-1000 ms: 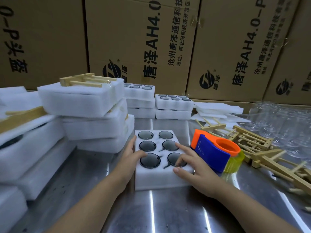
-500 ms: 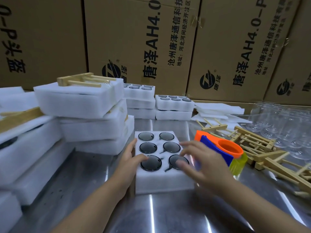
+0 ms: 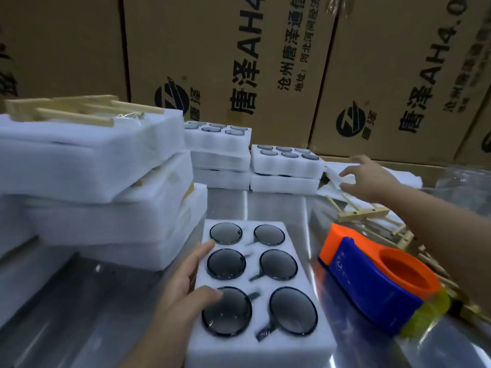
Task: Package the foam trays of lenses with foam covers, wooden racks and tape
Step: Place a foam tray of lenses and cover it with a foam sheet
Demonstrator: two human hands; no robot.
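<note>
Foam tray of lenses (image 3: 255, 341) sat uncovered, lower centre on the tabletop (image 3: 106, 301). Left hand (image 3: 186, 296) lay straight-fingered against its left edge, thumb on top, apparently steadying it. Right hand (image 3: 369, 179), fingers spread, touched the foam covers (image 3: 409, 179) upper right, likely to take one

You faced the middle brown cardboard carton (image 3: 212, 43), which bore "唐泽AH4" in black print running upward beside a round black logo, with smaller lines beginning "沧州唐泽通信" and "地址:河北河间经济". The right brown cardboard carton (image 3: 385, 49) read "唐泽AH4.0" with the same logo. The white mark on the blue-and-orange plastic tape dispenser (image 3: 372, 282) was too small to read.
</note>
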